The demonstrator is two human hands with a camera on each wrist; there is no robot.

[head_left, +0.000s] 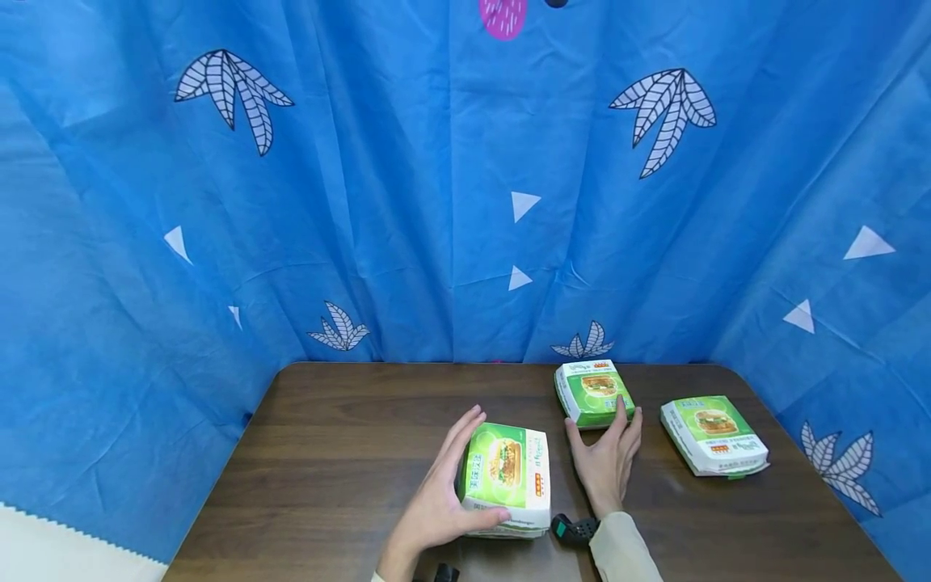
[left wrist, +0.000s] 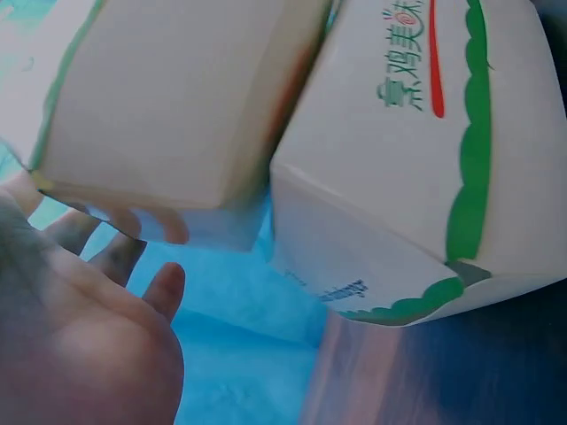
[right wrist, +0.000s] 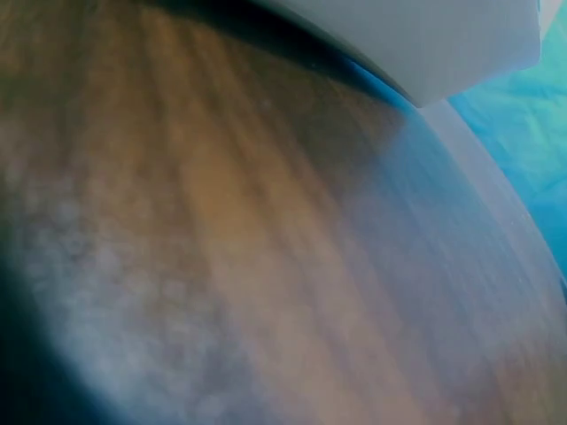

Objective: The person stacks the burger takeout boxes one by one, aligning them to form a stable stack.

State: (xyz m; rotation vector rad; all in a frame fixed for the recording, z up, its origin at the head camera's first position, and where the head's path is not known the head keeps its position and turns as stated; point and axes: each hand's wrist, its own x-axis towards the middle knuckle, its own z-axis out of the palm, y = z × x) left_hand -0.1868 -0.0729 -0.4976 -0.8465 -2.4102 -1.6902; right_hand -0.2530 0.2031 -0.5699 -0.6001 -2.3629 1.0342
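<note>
In the head view my left hand (head_left: 436,505) grips a green and white burger box (head_left: 502,469), its thumb across the near side and its fingers along the left edge. The left wrist view shows this upper box (left wrist: 177,97) above another white box (left wrist: 381,168), with my left hand (left wrist: 89,319) beside the upper one. My right hand (head_left: 607,461) reaches to a second burger box (head_left: 598,394) at the back of the table, thumb and fingers spread at its near edge. In the right wrist view a white box side (right wrist: 434,44) shows at the top; the hand is out of sight.
Another burger box (head_left: 714,436) lies on the right of the dark wooden table (head_left: 327,469). A blue patterned curtain (head_left: 407,202) hangs behind the table and at both sides. A dark wristband (head_left: 575,529) is on the right wrist.
</note>
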